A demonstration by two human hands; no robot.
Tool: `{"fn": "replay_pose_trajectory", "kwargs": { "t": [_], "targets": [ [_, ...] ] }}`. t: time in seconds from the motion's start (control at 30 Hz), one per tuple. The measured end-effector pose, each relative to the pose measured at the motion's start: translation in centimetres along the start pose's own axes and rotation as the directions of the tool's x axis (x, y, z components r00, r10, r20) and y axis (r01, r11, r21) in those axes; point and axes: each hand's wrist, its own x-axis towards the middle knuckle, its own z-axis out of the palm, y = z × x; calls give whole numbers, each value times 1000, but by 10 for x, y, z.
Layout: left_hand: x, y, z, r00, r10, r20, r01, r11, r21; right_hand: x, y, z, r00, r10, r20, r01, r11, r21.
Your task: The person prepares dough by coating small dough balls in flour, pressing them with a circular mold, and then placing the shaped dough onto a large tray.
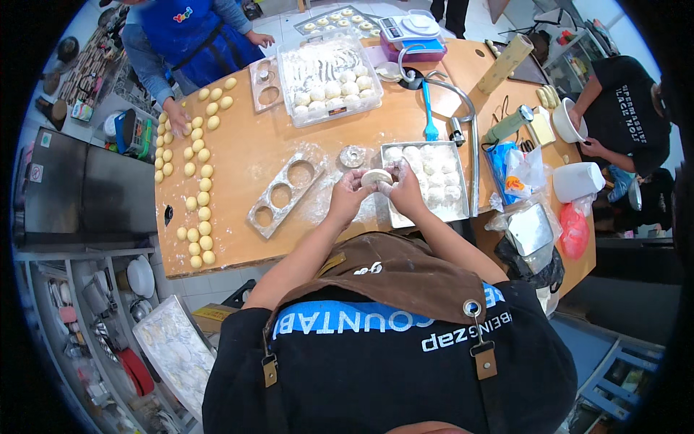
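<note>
Between the fingers of both my hands, above the near side of the table, is a flat, pale round of dough (376, 177). My left hand (348, 195) pinches its left edge. My right hand (405, 191) grips the right edge, over the corner of a metal tray (465, 199). Inside that tray lie rows of floured dough balls (434, 165). Just beyond my left hand sits a small floury ring-shaped cutter (352, 156). Further left, a wooden board with three round holes (286, 194) lies flat, dusted with flour.
Yellowish dough balls (204, 184) line the table's left side, where a co-worker's hand (176, 116) reaches in. A clear plastic bin (322, 64) holds more dough balls. A blue brush (429, 108), rolling pin (506, 64) and scale (409, 29) stand beyond the tray. Another person holds a white bowl (566, 121).
</note>
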Motion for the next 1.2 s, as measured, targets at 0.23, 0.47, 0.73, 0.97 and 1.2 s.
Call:
{"fn": "replay_pose_trajectory", "kwargs": {
  "t": [0.23, 0.47, 0.73, 0.97, 1.2],
  "targets": [
    [4, -17, 47, 974, 215, -74, -209, 974, 83, -8, 12, -38, 984, -140, -112, 133, 989, -63],
    [1, -21, 73, 989, 144, 29, -144, 990, -11, -7, -4, -80, 987, -119, 107, 150, 926, -347],
    [-1, -14, 88, 955, 244, 166, -261, 961, 92, -4, 2, -95, 963, -261, 61, 247, 773, -584],
    [3, -12, 91, 927, 265, 266, -274, 962, -5, -7, 2, -104, 948, -310, -72, 228, 819, -527],
    [-3, -2, 103, 937, 194, 291, -248, 955, 163, -10, -4, -111, 927, -364, -92, 268, 813, -516]
  ]
}}
